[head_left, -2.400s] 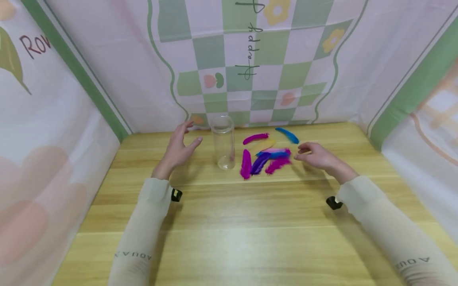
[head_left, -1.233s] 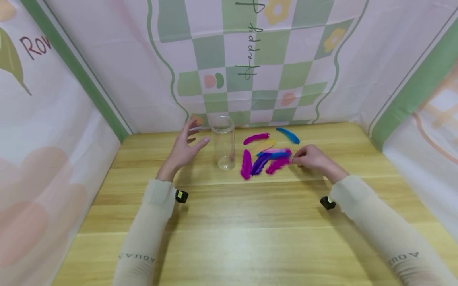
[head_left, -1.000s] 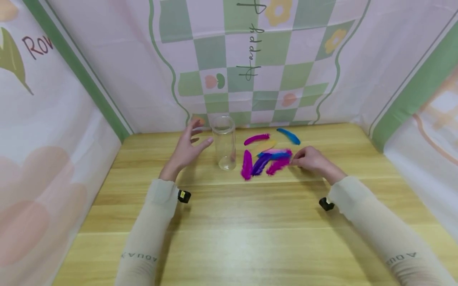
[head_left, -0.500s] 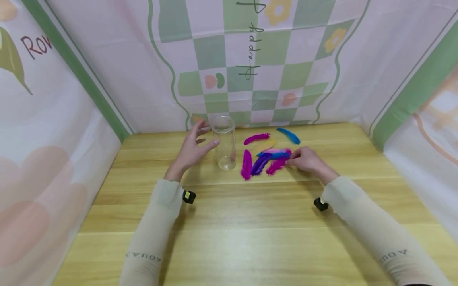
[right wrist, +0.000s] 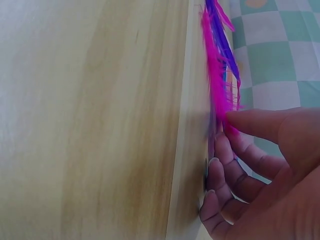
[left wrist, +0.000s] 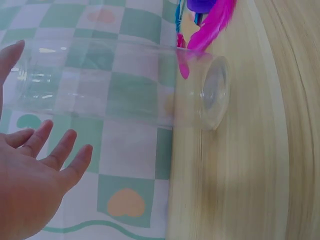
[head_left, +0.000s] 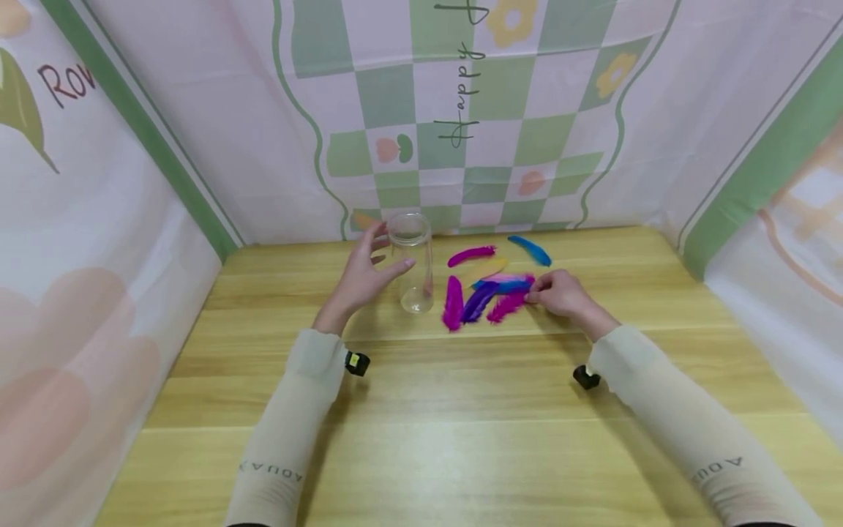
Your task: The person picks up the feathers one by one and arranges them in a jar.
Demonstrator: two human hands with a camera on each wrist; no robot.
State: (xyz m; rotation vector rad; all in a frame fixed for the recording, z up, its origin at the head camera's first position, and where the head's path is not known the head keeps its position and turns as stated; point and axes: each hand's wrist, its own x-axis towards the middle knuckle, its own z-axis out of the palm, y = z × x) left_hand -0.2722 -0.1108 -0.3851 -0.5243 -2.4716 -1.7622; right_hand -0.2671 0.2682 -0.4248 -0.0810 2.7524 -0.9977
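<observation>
Your right hand has its grip pinched on the end of the pink feather, which lies on the surface in the pile just right of the clear jar. Your left hand is spread open beside the jar; whether the fingertips touch it is unclear. Lift too fast and the feather may slip free or drag the purple feather along. With the jar unsteadied, a nudge could tip it over.
</observation>
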